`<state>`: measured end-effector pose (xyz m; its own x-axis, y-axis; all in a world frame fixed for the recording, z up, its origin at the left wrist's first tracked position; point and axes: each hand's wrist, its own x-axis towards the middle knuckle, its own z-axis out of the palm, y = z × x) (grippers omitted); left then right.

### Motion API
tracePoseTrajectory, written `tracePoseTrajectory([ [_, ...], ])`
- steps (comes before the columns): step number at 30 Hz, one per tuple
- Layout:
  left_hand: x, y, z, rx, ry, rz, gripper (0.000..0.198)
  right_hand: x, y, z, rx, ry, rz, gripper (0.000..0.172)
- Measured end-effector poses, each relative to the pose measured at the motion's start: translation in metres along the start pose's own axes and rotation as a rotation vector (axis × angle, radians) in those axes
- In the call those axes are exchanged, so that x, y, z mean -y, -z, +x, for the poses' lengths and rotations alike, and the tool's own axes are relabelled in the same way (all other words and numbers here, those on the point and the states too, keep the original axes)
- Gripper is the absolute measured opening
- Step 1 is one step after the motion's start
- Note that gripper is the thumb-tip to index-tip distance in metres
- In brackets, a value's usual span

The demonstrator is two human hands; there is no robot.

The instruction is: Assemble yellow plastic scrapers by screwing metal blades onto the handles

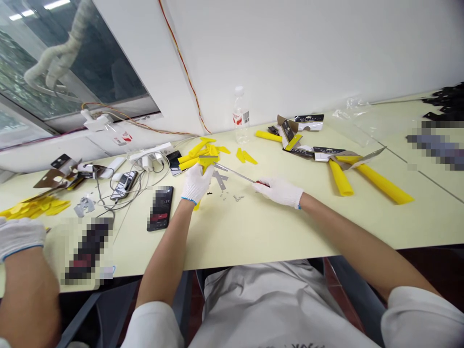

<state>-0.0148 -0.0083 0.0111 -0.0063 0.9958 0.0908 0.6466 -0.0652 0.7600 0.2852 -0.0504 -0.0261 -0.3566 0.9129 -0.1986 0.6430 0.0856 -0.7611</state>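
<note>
Pale tabletop (290, 232) is running along a white wall (308, 58), and I'm working at its near side, both hands gloved. Left hand (197, 182) is closing around a yellow piece (206, 164), a grey metal strip (209, 157) lying across its far end; I'm probably pinching it to steady it against the tool. Piece is sitting near the middle of the table, between the yellow heap and my glove. Right hand (281, 191) is wrapping the red handle of a screwdriver (237, 174), its long shaft slanting toward that piece. I'm gripping well back, likely so the wrist is turning freely; can't tell if the tip is touching.

Just under the shaft, loose metal plates (220, 180) are lying, small screws (238, 197) scattering nearby, presumably for quick reach. Beyond my left hand, a yellow heap (195, 152) is piling up, two yellow parts (246, 155) lying apart on its right.

Phone (160, 209) is lying left of my forearm, off the working spot. Bottle (239, 118) is standing upright by the wall, probably to be clear of my elbows. Rightward, card packaging (290, 133) and yellow tubes (386, 183) are spreading, clear plastic (357, 121) behind. Leftward, a power strip (150, 152) is sitting among cables; a co-worker's hand (21, 237) is hovering at the edge, grip unclear.
</note>
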Motion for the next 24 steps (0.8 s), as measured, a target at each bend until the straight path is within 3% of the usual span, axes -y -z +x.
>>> tracePoseTrajectory([
  [4,-0.0002,-0.0016,0.0009,-0.066,-0.033,0.1,0.029,-0.0036,0.0051,-0.0033,0.251,-0.126,0.499,0.053],
  [7,-0.0017,-0.0017,0.0002,-0.09,-0.072,0.15,0.029,-0.006,0.0075,-0.003,0.366,-0.175,0.702,0.053],
  [10,-0.0028,-0.001,0.0005,-0.099,-0.106,0.184,0.029,-0.0052,0.0078,-0.0018,0.337,-0.183,0.685,0.049],
  [15,-0.0017,-0.0013,0.003,-0.093,-0.14,0.207,0.03,-0.003,0.0046,-0.0023,0.133,-0.122,0.506,0.05],
  [24,-0.0022,-0.0021,0.0021,-0.071,-0.159,0.192,0.027,-0.0071,0.0078,-0.0055,0.301,-0.157,0.641,0.057],
])
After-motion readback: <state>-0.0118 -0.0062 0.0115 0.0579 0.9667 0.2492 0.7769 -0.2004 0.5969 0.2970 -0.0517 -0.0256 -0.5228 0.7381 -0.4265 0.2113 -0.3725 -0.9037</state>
